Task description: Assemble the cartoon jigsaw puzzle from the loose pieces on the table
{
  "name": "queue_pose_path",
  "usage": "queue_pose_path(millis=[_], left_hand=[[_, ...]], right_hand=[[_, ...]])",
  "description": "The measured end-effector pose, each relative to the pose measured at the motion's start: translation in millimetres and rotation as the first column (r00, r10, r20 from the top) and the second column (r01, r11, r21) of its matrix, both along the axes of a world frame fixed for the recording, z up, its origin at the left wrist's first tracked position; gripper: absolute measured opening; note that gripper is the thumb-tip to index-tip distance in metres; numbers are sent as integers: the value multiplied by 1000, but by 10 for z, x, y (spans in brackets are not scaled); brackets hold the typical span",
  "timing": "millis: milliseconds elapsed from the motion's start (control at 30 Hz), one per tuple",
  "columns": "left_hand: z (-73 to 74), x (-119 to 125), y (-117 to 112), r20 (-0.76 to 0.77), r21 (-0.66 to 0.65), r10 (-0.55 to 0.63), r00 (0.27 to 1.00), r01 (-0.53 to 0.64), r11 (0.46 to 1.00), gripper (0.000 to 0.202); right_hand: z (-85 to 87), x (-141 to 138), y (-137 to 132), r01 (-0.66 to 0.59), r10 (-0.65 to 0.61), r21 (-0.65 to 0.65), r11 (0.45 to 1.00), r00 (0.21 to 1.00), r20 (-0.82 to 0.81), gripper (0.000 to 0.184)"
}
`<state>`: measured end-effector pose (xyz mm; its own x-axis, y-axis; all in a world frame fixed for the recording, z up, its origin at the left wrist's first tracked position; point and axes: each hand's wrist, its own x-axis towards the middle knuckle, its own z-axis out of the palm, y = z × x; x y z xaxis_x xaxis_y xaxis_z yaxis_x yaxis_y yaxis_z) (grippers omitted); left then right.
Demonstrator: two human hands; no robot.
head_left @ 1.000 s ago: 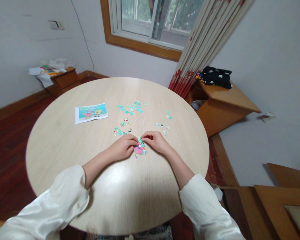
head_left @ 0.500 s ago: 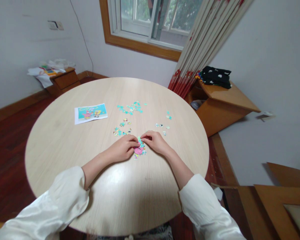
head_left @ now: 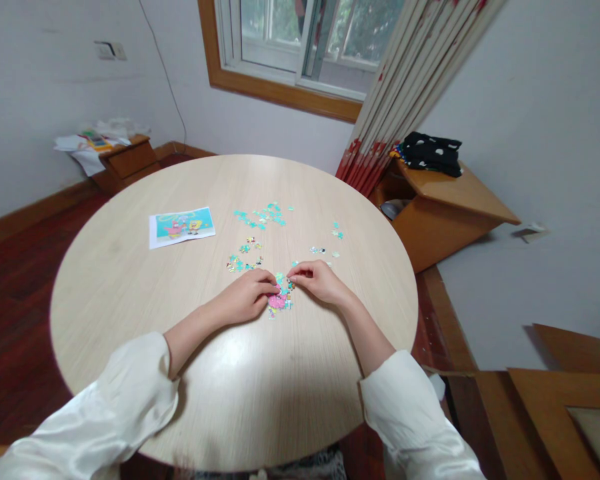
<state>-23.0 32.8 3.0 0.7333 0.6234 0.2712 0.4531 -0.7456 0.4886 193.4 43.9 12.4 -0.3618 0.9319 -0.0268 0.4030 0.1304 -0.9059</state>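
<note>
Pink and turquoise, the joined patch of puzzle pieces (head_left: pixel 279 298) lies flat on the table near the middle of the frame, and both hands meet over it. The left hand (head_left: pixel 244 295) rests knuckles-up on the patch's left edge, fingers curled with their tips pressed down on the pieces. The right hand (head_left: pixel 319 281) comes in from the right, thumb and forefinger pinched together at the patch's upper right corner; whether a single piece sits between those fingertips is too small to tell. White sleeves (head_left: pixel 130 393) cover both forearms toward the lower edge of the frame.

Just above the hands, loose puzzle pieces (head_left: pixel 244 263) are scattered in small clusters, with a turquoise group (head_left: pixel 263 215) farther up and a few strays (head_left: pixel 337 233) to the upper right. Left of these lies a printed reference picture (head_left: pixel 181 225), flat on the wood. All of it sits on a round pale wooden table (head_left: pixel 130 280). Beyond, a window (head_left: pixel 300 40) fills the top centre, a striped curtain (head_left: pixel 405 87) hangs at upper right, and a low wooden cabinet (head_left: pixel 445 207) bears dark spotted cloth (head_left: pixel 433 153).
</note>
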Motion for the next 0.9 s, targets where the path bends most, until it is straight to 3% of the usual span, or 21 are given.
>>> queue_pose_path(millis=[300,500,600,733,900], left_hand=[[10,2,1,2,10,-5,1000,5,1000,35],[-7,5,3,32,11,5,999,-5,1000,33],[2,12,-2,115,13,92,989,-94,995,29],[45,27,-15,233,-106,286,929,-268,957,17],[38,64,-32,270,-276,312,911,-238,931,9]], right_hand=[[-3,-37,-11,21,-25,69,997,998,54,13],[-31,-26,38,173,-177,161,972,984,15,14],[-50,-78,33,202,-201,159,966,979,-23,16],[-55,-195,-22,133,-123,123,984,989,-82,18],[-91,-296,-73,90,-79,83,992,988,-130,20]])
